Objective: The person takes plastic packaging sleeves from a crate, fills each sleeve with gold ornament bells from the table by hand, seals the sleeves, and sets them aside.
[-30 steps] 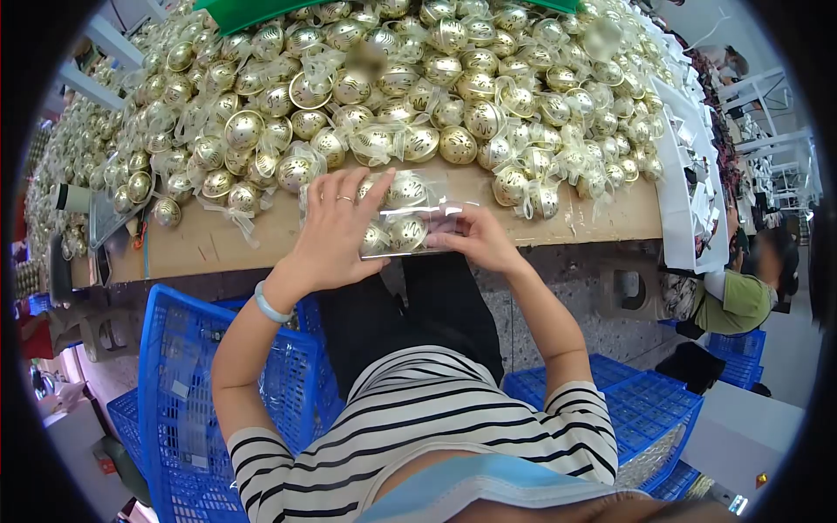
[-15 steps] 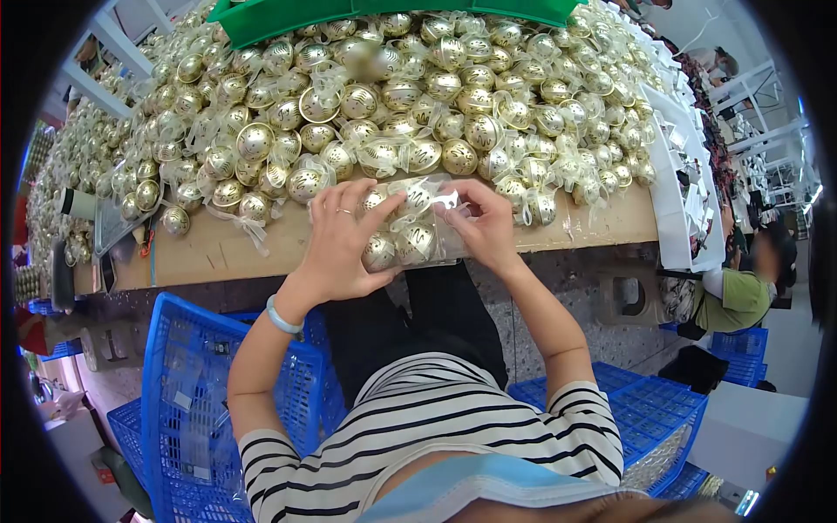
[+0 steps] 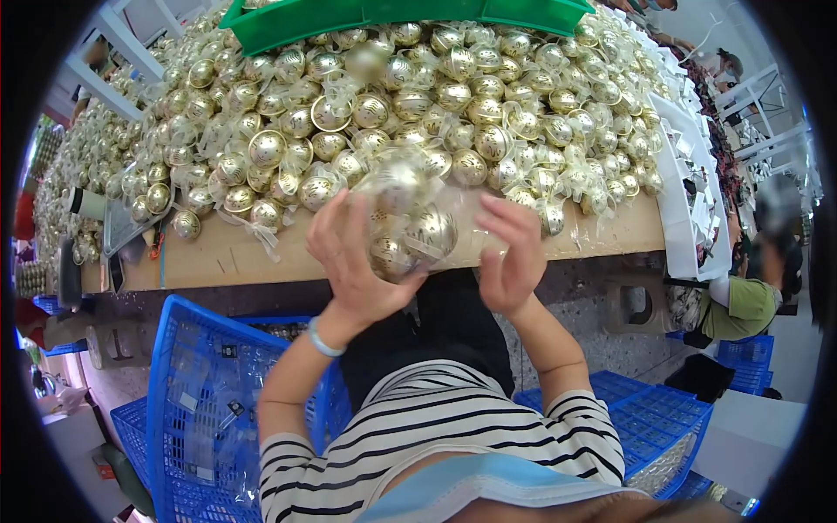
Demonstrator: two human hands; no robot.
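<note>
A clear package of several gold patterned balls (image 3: 433, 230) is held above the table's front edge. My left hand (image 3: 353, 261) grips it from the left side, with the thumb underneath and fingers around the side. My right hand (image 3: 513, 253) is just to the right of the package, its fingers apart and slightly blurred, with nothing visible in it. Behind the package lies a large heap of gold balls with pale ribbons (image 3: 453, 94). The upper part of the package is smeared by motion.
A green tray (image 3: 410, 12) stands at the back on the heap. A white box of small parts (image 3: 693, 187) is at the right. Blue crates (image 3: 166, 383) stand below the table on both sides. A person in a green top (image 3: 741, 309) is at far right.
The package has been tilted and raised by my left hand. My right hand, earlier at the package's right end with a small white piece, has come away from it and opened.
</note>
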